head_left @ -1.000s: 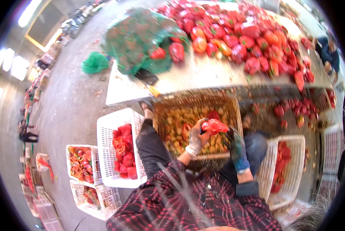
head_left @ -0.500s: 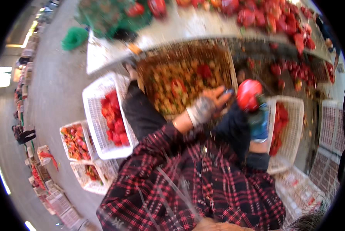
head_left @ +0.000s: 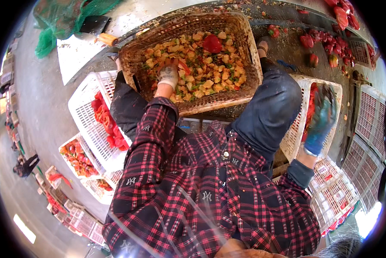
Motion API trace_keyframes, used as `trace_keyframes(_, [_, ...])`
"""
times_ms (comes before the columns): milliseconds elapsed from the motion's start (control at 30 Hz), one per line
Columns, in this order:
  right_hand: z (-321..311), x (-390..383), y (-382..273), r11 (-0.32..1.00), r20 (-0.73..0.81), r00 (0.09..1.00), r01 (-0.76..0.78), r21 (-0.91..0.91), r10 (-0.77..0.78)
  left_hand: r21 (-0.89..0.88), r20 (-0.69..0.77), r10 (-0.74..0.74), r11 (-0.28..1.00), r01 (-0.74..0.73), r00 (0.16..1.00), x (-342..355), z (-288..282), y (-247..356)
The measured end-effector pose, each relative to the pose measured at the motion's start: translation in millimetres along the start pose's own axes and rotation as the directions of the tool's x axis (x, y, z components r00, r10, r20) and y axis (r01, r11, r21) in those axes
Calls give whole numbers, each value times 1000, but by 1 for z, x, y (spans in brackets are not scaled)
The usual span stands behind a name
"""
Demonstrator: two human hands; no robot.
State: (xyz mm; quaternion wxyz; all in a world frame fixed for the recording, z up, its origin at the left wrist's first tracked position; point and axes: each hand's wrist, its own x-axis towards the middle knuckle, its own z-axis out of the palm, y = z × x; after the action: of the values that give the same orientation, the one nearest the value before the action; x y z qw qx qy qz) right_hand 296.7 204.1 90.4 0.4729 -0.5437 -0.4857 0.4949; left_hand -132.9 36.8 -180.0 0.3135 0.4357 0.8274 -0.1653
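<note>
My left hand (head_left: 169, 75), in a pale, soiled glove with bare fingers, reaches down into a brown crate (head_left: 128, 71). Beside its fingers lies an open red bell pepper (head_left: 184, 67); whether they grip it is hidden. Yellowish pepper cores (head_left: 208, 83) with green bits cover the crate's bottom, and another red bell pepper (head_left: 212, 44) rests on them. Over a white crate (head_left: 291, 132) at my right, my right hand (head_left: 323, 112) wears a blue glove. Its fingers are stretched out, somewhat blurred, with nothing seen in them. Red peppers (head_left: 310, 112) lie in that crate.
A white crate (head_left: 83, 96) of red peppers stands at my left, with smaller crates behind it. On the table lie a broad dark blade with an orange handle (head_left: 108, 39) and a green net (head_left: 64, 21). Loose red peppers (head_left: 326, 42) are heaped at far right.
My right hand has moved right, over the white crate, and no longer holds the red bell pepper. My left hand has reached into the brown crate. The view has shifted.
</note>
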Motion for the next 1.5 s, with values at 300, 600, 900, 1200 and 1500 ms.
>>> trace_keyframes(300, [170, -48, 60, 919, 588, 714, -216, -331, 380, -518, 145, -129, 835, 186, 981, 5, -10, 11])
trace_keyframes(600, [188, -61, 133, 448, 791, 328, -891, 77, 516, -588, -440, 521, 448, -673, 731, -100, -88, 81])
trace_keyframes(900, [174, -61, 143, 236, 817, 347, -935, 264, 461, -74, -700, 512, 643, -763, 499, -188, -78, 104])
trace_keyframes(1200, [159, -78, 161, 915, 682, 708, -376, 144, 184, -344, -567, 393, 686, -641, 724, -154, -55, 125])
trace_keyframes(1500, [160, -71, 154, 609, 639, 657, -712, 350, 400, -926, -348, -14, 162, -341, 937, -117, -57, 84])
